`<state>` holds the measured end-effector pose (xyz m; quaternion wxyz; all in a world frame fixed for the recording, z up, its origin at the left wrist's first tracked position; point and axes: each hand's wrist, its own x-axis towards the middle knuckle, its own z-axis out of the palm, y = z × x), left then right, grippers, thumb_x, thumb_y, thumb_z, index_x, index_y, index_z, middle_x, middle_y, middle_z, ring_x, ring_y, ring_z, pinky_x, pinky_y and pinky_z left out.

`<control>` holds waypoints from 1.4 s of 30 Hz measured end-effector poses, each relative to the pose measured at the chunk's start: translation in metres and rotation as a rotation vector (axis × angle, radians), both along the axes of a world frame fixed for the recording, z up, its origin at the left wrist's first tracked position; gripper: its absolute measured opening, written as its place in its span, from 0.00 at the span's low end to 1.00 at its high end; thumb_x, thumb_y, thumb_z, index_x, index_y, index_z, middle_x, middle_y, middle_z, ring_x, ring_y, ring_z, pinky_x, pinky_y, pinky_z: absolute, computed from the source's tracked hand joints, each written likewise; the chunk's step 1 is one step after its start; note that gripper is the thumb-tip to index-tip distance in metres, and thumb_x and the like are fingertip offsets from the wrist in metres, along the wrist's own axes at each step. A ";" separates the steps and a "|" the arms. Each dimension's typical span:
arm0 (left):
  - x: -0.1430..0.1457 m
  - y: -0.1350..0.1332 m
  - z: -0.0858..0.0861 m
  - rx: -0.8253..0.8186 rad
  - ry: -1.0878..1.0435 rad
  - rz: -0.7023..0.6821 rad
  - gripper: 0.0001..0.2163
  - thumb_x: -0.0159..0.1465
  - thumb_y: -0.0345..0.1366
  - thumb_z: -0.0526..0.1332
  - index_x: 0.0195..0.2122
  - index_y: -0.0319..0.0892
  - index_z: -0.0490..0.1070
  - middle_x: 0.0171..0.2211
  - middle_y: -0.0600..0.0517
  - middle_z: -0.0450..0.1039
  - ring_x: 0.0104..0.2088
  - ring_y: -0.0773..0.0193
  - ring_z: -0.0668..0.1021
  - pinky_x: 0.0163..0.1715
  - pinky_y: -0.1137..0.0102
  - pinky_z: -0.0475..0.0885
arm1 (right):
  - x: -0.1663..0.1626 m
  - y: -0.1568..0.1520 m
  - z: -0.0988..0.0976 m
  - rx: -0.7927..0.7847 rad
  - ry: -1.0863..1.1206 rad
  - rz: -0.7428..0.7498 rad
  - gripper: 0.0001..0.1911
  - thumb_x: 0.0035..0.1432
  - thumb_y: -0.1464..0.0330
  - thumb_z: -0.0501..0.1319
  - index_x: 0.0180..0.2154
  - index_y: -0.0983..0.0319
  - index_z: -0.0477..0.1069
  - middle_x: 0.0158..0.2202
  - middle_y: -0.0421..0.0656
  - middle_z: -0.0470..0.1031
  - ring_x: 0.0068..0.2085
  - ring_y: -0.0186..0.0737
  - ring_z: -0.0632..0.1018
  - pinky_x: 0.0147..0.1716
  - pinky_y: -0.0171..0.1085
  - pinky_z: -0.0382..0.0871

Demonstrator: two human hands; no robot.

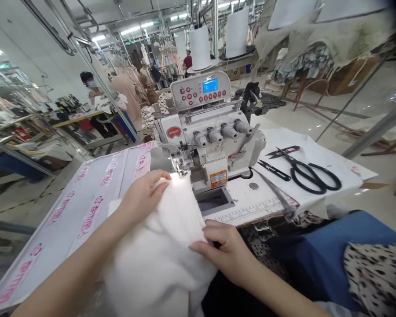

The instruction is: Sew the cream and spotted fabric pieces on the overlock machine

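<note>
My left hand [143, 196] presses a gathered white fabric [155, 251] close to the presser foot [180, 169] of a white overlock sewing machine [206, 136]. The fabric's edge runs under the foot, and the needle area is mostly hidden. My right hand [224, 248] grips a fold of the same fabric nearer to me, beside the machine's table. Black-handled tailor's scissors [312, 176] and black thread snips [273, 169] lie on a white sheet [317, 149] to the right, out of reach of both fingers' current contact.
A white board with pink print [82, 215] extends left of the machine. A ruler scale [247, 212] marks the table's front edge. Blue and dotted cloth [333, 251] lies at lower right. A person [125, 97] and garment racks stand behind.
</note>
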<state>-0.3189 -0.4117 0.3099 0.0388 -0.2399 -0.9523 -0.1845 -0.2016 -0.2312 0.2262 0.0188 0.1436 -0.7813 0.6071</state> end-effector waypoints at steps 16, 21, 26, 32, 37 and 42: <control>-0.008 0.015 -0.005 -0.034 0.019 0.050 0.06 0.62 0.34 0.47 0.34 0.44 0.63 0.34 0.55 0.69 0.35 0.63 0.71 0.33 0.68 0.62 | 0.009 0.009 -0.014 0.106 -0.008 0.018 0.21 0.57 0.66 0.56 0.17 0.62 0.49 0.24 0.37 0.54 0.26 0.31 0.63 0.24 0.31 0.53; -0.026 0.014 -0.005 -0.059 0.011 0.097 0.05 0.61 0.35 0.47 0.33 0.43 0.61 0.33 0.53 0.70 0.33 0.61 0.71 0.31 0.67 0.62 | -0.002 0.006 -0.012 0.125 0.046 -0.041 0.20 0.57 0.67 0.56 0.18 0.62 0.49 0.25 0.37 0.55 0.27 0.32 0.63 0.25 0.31 0.55; -0.047 0.013 -0.008 -0.064 0.064 0.080 0.09 0.62 0.36 0.46 0.41 0.43 0.61 0.36 0.50 0.71 0.36 0.57 0.73 0.33 0.65 0.64 | -0.012 0.002 -0.008 0.103 0.069 -0.093 0.19 0.55 0.67 0.56 0.19 0.61 0.49 0.24 0.37 0.55 0.26 0.32 0.63 0.25 0.31 0.55; -0.066 0.012 -0.008 -0.062 0.125 0.045 0.11 0.61 0.36 0.48 0.44 0.42 0.61 0.37 0.48 0.72 0.36 0.55 0.74 0.31 0.66 0.64 | -0.028 -0.002 0.000 0.002 0.057 -0.099 0.18 0.54 0.65 0.57 0.18 0.61 0.53 0.25 0.38 0.57 0.28 0.34 0.64 0.27 0.33 0.57; -0.089 0.010 -0.012 -0.015 0.172 0.027 0.09 0.60 0.35 0.50 0.41 0.42 0.63 0.35 0.48 0.72 0.35 0.57 0.74 0.31 0.67 0.65 | -0.045 -0.005 0.004 -0.079 0.064 -0.124 0.19 0.52 0.65 0.59 0.17 0.61 0.51 0.24 0.37 0.54 0.26 0.33 0.61 0.25 0.32 0.55; -0.097 0.004 0.000 0.092 0.274 0.085 0.11 0.59 0.35 0.51 0.42 0.39 0.62 0.40 0.46 0.68 0.40 0.59 0.72 0.40 0.66 0.67 | -0.051 -0.012 -0.003 -0.207 0.008 -0.150 0.17 0.50 0.64 0.61 0.20 0.61 0.55 0.22 0.35 0.55 0.25 0.32 0.61 0.25 0.31 0.56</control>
